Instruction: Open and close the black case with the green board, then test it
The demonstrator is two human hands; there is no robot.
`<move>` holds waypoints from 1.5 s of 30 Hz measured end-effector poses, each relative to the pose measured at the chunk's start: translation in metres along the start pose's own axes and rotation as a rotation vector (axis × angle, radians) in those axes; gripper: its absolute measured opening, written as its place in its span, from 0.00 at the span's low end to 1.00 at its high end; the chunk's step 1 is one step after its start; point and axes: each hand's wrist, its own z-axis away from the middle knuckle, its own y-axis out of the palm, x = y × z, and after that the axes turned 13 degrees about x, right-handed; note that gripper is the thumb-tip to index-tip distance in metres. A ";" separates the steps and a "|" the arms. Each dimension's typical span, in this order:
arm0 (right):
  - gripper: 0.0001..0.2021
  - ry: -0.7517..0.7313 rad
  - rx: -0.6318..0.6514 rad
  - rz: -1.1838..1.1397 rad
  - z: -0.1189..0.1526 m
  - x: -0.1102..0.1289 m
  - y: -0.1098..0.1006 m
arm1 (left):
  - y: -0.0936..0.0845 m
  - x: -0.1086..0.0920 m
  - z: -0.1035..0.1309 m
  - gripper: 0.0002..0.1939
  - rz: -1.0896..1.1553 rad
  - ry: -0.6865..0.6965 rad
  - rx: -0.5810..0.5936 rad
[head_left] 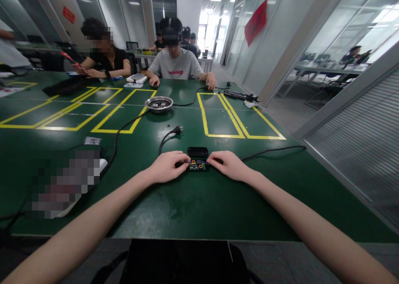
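A small open black plastic case [198, 170] lies on the green table between my hands. Inside it sits a circuit board [193, 167] with copper-coloured coils and thin coloured wires. Just behind is its separate black cover [198, 152], hollow side showing. My left hand [168, 167] is closed, thumb and fingers pinching at the case's left end, where a black power cord [161, 145] with a two-pin plug [177, 129] runs behind the hand. At the right end my right hand [229, 164] pinches likewise, with a black cable [274, 151] trailing off rightward. The fingertips partly hide both wire ends.
A metal bowl [158, 104] holding small metal parts stands farther back. To the left is a blurred-out device [68, 184] with a cable. Yellow tape [222, 136] marks rectangles on the table [193, 213]. A person in a grey shirt [176, 64] sits opposite; another [106, 59] sits left.
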 end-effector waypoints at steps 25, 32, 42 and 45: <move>0.12 0.094 -0.318 -0.104 -0.007 -0.014 0.008 | 0.001 0.011 -0.001 0.14 -0.126 0.012 -0.228; 0.12 0.115 -0.261 -0.201 -0.014 -0.016 0.015 | 0.012 0.013 -0.010 0.11 0.017 -0.163 -0.210; 0.17 0.112 -0.241 -0.703 -0.014 -0.002 0.012 | 0.007 0.000 -0.008 0.05 0.436 -0.172 -0.257; 0.18 0.123 -0.200 -0.731 -0.011 0.000 0.012 | 0.008 0.000 -0.007 0.07 0.561 -0.148 -0.253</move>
